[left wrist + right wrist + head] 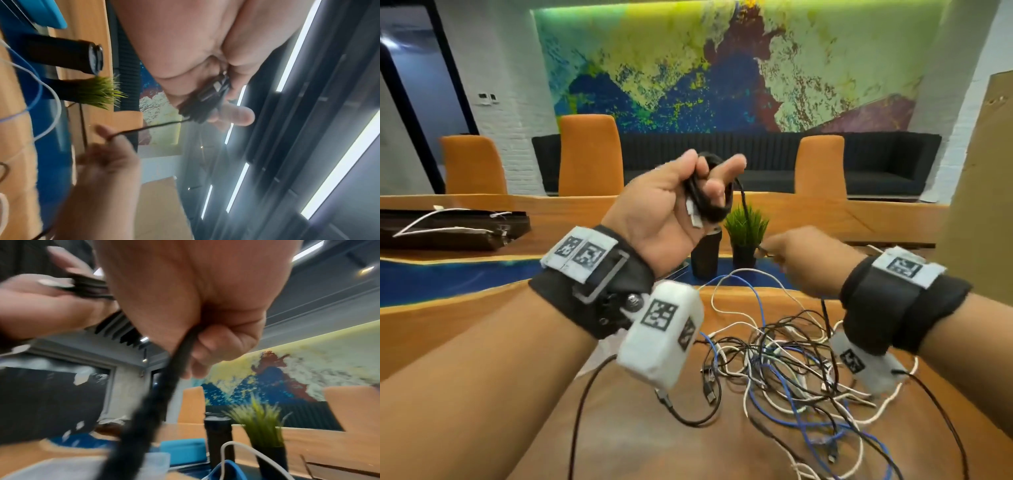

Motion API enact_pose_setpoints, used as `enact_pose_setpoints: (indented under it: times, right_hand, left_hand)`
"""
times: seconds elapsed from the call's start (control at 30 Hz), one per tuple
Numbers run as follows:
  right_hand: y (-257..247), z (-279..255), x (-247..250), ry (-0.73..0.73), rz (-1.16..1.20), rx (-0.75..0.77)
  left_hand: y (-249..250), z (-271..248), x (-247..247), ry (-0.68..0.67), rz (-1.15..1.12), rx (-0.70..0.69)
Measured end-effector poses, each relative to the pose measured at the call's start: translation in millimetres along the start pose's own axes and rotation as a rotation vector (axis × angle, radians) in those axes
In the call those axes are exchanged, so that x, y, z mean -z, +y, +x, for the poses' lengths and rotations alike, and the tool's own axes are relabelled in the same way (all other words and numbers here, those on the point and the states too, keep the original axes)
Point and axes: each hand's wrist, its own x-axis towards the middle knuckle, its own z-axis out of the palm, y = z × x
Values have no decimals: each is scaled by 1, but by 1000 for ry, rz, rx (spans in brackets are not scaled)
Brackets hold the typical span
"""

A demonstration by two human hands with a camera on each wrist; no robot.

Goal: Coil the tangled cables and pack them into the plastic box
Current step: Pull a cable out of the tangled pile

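- Left hand (pixel 664 202) is up at centre frame in the head view, palm toward the camera, fingers curled round a small black coil (pixel 709 195) of several loops, a pale connector poking out beneath.
- Right hand (pixel 794 253) sits lower, right of centre, pinching the free run of that same black cable (pixel 744 202); the right wrist view shows fingers and thumb closed round the strand.
- From the coil the strand drops in front of the little potted plant (pixel 745 236) to the right hand, then trails down toward the tangle.
- That tangle (pixel 784 363) of black, white and blue cables sprawls on the wooden surface (pixel 493 329) at lower centre, still well knotted.
- Step in hand, by my read: winding the first black cable, coil partly built.
- Next move calls for the right hand to carry the strand round the left hand's loops again, feeding slack without dragging the pile along.
- Plastic box? A pale translucent container (pixel 160 462) at the bottom of the right wrist view may be it; too blurred to call.
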Motion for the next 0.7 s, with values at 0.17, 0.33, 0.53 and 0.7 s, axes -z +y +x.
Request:
enact_pose_setpoints:
  times: [0.17, 0.33, 0.53, 0.7]
  right_hand:
    - [-41, -28, 15, -34, -201, 303]
    - [-44, -46, 60, 98, -261, 476]
    - [-10, -25, 78, 487, -33, 465]
    - [2, -2, 54, 589, 75, 375]
  left_hand:
    - [-17, 25, -2, 163, 487, -264]
    - [-29, 16, 4, -28, 1460, -363]
    - [-27, 0, -2, -131, 1057, -38]
    - [-20, -10, 0, -123, 839, 8]
